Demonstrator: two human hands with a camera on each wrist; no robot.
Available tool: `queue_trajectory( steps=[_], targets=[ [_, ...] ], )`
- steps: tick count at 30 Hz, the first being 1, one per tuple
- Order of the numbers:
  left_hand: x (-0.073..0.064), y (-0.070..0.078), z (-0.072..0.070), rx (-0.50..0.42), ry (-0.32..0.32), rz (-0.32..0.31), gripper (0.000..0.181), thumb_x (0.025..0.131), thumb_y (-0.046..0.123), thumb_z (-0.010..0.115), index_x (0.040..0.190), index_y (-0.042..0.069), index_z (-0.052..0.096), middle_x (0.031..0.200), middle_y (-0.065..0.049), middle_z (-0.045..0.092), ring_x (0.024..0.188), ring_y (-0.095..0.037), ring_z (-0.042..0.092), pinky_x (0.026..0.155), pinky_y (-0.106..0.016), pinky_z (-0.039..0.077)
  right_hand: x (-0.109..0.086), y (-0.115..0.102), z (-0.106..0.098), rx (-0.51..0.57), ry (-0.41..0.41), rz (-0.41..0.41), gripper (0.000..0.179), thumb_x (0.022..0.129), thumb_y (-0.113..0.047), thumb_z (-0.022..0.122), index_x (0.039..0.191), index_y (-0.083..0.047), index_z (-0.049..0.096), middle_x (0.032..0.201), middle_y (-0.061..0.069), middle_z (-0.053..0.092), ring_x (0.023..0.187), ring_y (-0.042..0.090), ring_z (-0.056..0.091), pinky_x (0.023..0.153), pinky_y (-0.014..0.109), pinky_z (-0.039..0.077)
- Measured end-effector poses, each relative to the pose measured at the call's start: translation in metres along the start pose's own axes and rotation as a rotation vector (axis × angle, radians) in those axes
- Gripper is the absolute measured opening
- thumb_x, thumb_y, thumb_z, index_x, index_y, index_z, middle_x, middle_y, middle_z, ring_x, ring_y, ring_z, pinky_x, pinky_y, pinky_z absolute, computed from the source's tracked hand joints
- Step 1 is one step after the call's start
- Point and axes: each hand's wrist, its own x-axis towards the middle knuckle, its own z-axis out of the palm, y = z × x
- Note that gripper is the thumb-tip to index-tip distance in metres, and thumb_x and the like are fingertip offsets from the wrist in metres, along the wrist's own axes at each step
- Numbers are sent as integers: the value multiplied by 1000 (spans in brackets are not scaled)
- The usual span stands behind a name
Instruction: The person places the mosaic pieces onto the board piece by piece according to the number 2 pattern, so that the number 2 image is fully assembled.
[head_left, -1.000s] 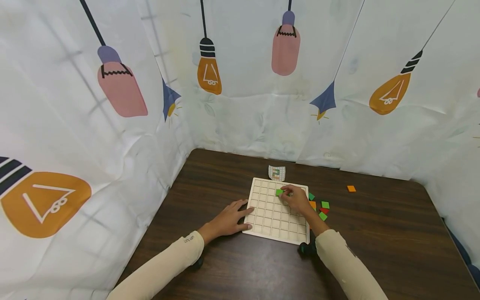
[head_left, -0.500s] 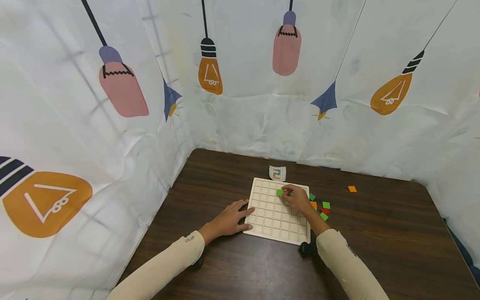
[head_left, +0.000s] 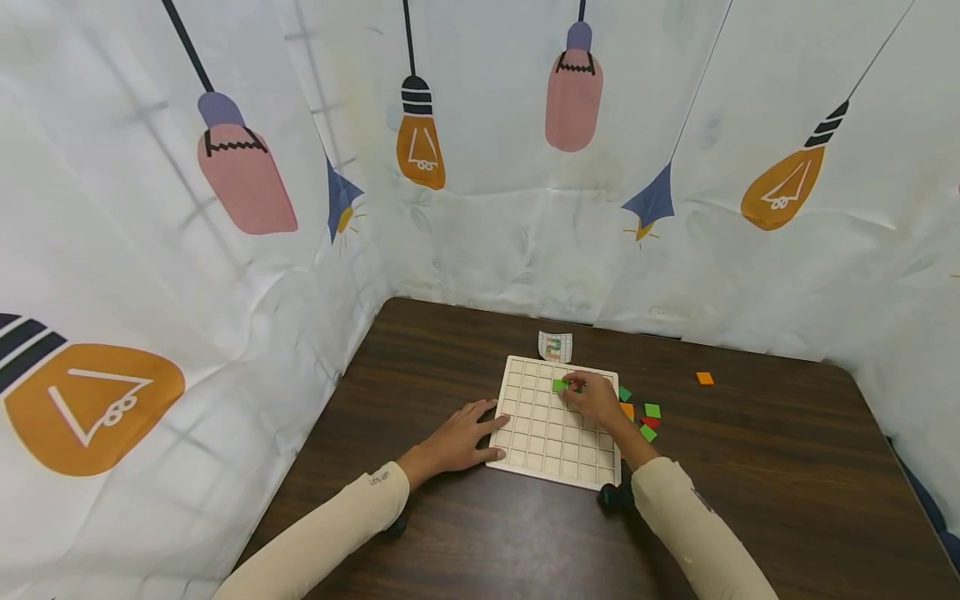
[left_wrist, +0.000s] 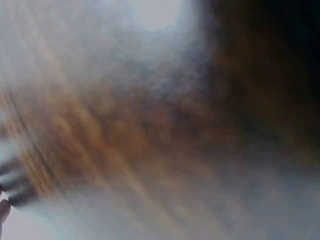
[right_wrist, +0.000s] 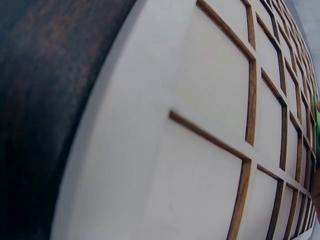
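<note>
In the head view a pale square board with a grid of shallow cells lies on the dark table. My left hand rests at its left edge, fingers spread, their tips on the board. Over the board's upper right part, my right hand pinches a small green tile between thumb and fingers; most of that tile is hidden. Just left of those fingertips a bright green tile sits on the grid. The right wrist view shows the board close up, with a sliver of green by a finger at the right edge.
Several loose tiles lie right of the board, among them a red tile and a green tile. A lone orange tile is farther right. A small printed card with a coloured grid pattern stands behind the board.
Very little differs. The right fingertips shift slightly over the same spot beside the green tile, and the left hand stays at the board's edge.
</note>
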Motion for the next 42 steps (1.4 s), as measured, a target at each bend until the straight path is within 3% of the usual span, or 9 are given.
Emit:
queue_trajectory(
  steps=[17,42],
  targets=[
    [-1,1,-1,0,10,7,67,98,55,56,156,24,40,164,-13,28,150,-34,29,114,-58,33,1,-1,3,-26,41,2,25,93,-23,74,111,-6,74,91,6,66,75,18,54,70,32,43],
    [0,2,-2,-2,12,6,67,98,55,57,156,23,41,164,-13,28,149,-34,30,114,-57,33,0,-10,4,-43,63,51,24,92,-26,75,108,-7,74,89,5,66,72,18,55,65,31,43]
  ],
)
